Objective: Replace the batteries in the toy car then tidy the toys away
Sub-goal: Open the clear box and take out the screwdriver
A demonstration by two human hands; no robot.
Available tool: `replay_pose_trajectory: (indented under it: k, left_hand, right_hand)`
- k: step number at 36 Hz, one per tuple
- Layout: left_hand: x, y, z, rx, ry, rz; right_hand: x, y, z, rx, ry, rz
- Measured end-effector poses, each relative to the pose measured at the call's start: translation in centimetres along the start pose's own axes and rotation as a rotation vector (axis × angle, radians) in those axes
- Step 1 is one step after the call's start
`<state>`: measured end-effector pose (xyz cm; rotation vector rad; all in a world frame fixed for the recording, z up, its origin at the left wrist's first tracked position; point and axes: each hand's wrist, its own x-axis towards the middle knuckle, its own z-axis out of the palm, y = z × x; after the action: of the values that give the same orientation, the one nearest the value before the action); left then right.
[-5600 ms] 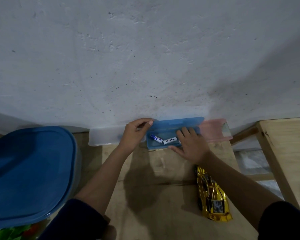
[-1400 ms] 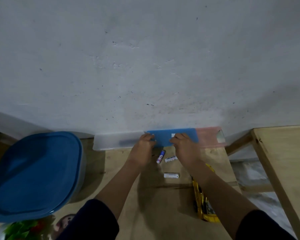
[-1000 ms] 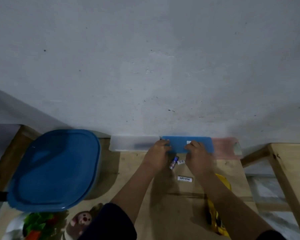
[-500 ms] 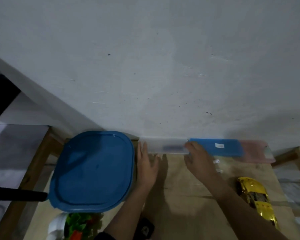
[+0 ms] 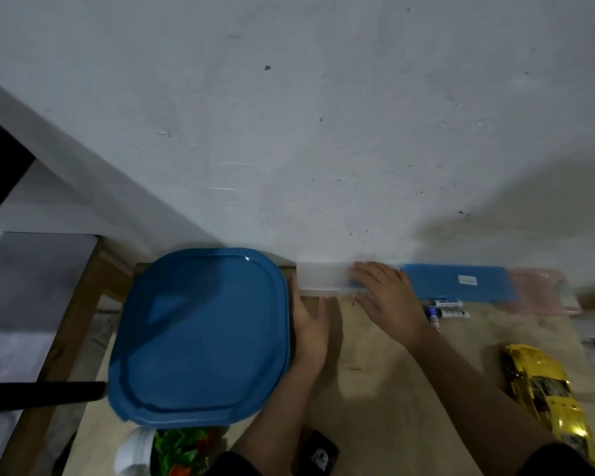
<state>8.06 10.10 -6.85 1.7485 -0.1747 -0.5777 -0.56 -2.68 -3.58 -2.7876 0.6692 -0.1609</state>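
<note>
Right hand point(image 5: 387, 297): fingers spread, lying flat on the right end of the translucent white case point(image 5: 323, 277); pinches nothing

Left hand point(image 5: 310, 324): fingers straight, tips touching the case's near edge, palm on the wooden table point(image 5: 392, 389)

The case lies at the far edge against the wall, between the blue tub lid point(image 5: 200, 338) on the left and the blue case point(image 5: 461, 286) on the right. Loose batteries point(image 5: 447, 309) lie just near of the blue case. The gold toy car point(image 5: 543, 389) sits near right, well apart

Judgement: the case is likely about to be opened. Steady the base with the left hand, lift the lid from the near edge, and don't sweep the batteries. Contents too blurred to tell

Shiny yellow toy car point(image 5: 547, 400), three loose batteries point(image 5: 455, 314) lying nearby
</note>
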Motion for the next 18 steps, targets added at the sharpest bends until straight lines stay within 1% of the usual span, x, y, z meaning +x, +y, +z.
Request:
replay_pose_trajectory:
  k: [2, 5, 8, 12, 18]
  left_hand:
    - [0.2, 0.0, 0.1, -0.019, 0.01, -0.012]
    - [0.2, 0.8, 0.1, -0.135, 0.0, -0.047]
    - [0.0, 1.2, 0.2, -0.196, 0.004, -0.071]
    - [0.1, 1.2, 0.3, -0.203, 0.019, -0.096]
    - [0.3, 0.9, 0.7, -0.18, 0.066, -0.081]
  right_hand:
    - [0.0, 0.2, -0.1, -0.004, 0.017, -0.025]
    - [0.3, 0.3, -0.1, -0.009, 0.049, -0.044]
    - [0.7, 0.1, -0.1, -0.098, 0.081, -0.086]
    - [1.1, -0.3, 0.2, -0.145, 0.088, -0.087]
    - [1.3, -0.4, 0.9, -0.17, 0.177, -0.091]
